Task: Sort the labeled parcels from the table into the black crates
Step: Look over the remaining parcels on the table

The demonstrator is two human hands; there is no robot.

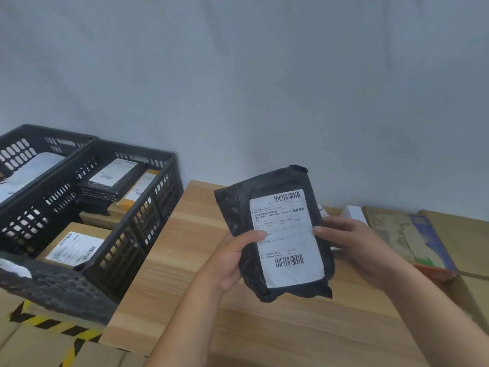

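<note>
- Black parcel (275, 231), label up, is held above the tabletop (185, 260) near its back edge.
- Left hand (232, 258) and right hand (352, 242) grip its sides, thumbs on the label; other fingers are hidden behind.
- Crate (137, 207) stands off the left edge.

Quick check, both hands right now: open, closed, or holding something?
Left hand: grips the left edge of the black parcel, thumb on its label.
Right hand: grips the parcel's right edge, thumb on the label.

Parcel sorting station

Black crates (113, 207) of barcode-labelled parcels (74, 247) beside a wooden worktop (185, 260); yellow-black hazard tape (47, 324) on cartons below.
</note>
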